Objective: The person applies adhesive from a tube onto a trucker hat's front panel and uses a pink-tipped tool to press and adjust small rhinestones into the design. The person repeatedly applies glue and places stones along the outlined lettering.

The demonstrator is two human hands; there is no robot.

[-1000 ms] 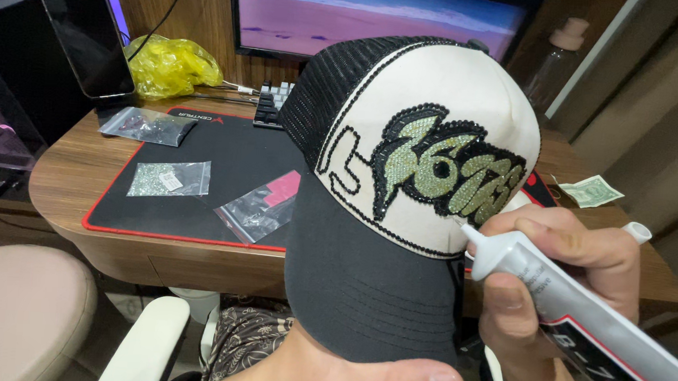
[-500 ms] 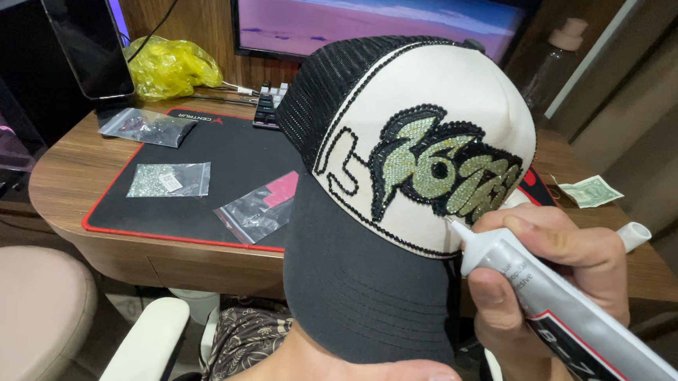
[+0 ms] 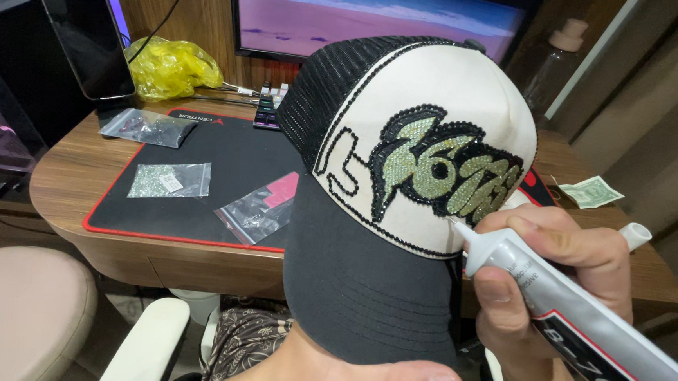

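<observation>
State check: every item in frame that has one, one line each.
cap: held up by its brim, front panel toward the camera, rhinestone design partly filled
glue tube: uncapped, nozzle tip at the design's lower right edge
tube cap: off, tucked in the right hand
left hand: under the brim
phone: screen dark, propped upright
monitor: on
three small bags: flat on the mat

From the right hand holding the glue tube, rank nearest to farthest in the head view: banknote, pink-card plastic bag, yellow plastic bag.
From the right hand:
1. Green paper banknote, just above it on the wooden desk's right end.
2. Clear plastic bag with pink card, left on the black mat.
3. Crumpled yellow plastic bag, far back left.
</observation>
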